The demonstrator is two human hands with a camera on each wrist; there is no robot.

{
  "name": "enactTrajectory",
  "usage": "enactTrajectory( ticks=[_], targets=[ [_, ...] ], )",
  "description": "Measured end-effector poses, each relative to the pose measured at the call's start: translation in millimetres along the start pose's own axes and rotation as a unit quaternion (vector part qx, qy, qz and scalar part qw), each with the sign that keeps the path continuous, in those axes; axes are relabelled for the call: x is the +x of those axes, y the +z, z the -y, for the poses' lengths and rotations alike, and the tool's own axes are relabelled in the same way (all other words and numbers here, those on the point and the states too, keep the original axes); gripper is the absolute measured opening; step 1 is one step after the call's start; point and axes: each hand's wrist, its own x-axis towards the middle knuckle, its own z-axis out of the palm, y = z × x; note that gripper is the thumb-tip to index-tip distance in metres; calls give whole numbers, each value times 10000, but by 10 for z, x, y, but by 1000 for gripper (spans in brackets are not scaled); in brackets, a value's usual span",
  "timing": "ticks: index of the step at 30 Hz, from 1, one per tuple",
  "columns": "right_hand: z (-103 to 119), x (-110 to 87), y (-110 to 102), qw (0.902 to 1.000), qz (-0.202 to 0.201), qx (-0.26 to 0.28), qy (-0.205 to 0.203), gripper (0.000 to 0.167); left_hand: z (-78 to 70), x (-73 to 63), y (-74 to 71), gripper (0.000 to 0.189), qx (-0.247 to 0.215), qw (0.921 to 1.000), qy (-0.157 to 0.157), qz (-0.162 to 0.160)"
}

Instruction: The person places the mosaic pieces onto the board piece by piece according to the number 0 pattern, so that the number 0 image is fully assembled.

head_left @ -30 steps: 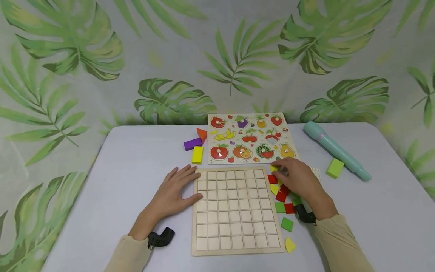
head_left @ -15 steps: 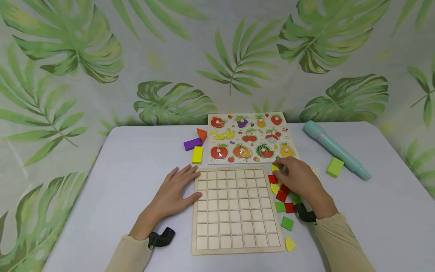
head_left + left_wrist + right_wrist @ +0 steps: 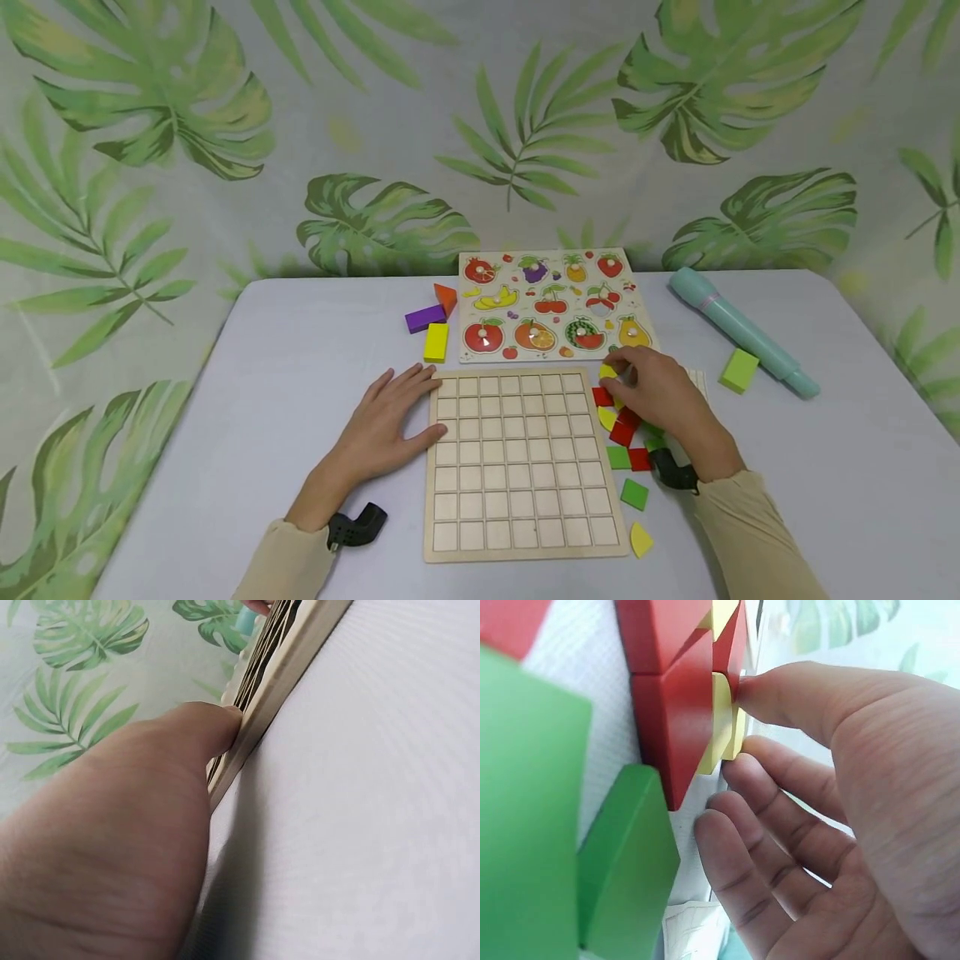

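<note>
The left hand [image 3: 390,427] — fingers spread — touches the grid board's [image 3: 527,464] left edge. The right hand [image 3: 660,392] pinches a yellow piece [image 3: 607,372] toward the table's [image 3: 322,342] far edge.

Table [image 3: 322,333]: yours was white.
Centre: before you lay a grid board [image 3: 525,467], a fruit board [image 3: 555,318] just behind.
Left: orange, purple and yellow blocks [image 3: 425,318] sat together.
Right of the grid board: red, green and yellow pieces [image 3: 634,494] lay.
Far right: a teal tube [image 3: 738,329] lay beside a lime block [image 3: 739,371].
</note>
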Motion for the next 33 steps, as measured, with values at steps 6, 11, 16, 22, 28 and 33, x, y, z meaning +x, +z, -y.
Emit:
enactTrajectory(
  ticks=[6,11,16,22,28,33],
  targets=[
    [-2,17,-4,9998,33,82,152,35,-1,1,0,67,-43,10000,-67,22],
    [-9,25,1,9995,22,41,305,38,-8,3,-4,66,-32,10000,-50,5],
    [-8,20,-4,9994,-53,24,354,41,-13,10,-14,66,-64,9997,-162,141],
    [18,8,-1,9989,-249,278,291,39,-11,16,-19,66,-79,9995,-211,204],
    [162,-10,4,9972,-360,628,190,36,-14,7,-45,65,-76,9998,-150,89],
    [266,-7,23,9962,-456,745,4,35,-6,0,-24,65,-109,9997,-196,124]
  ],
)
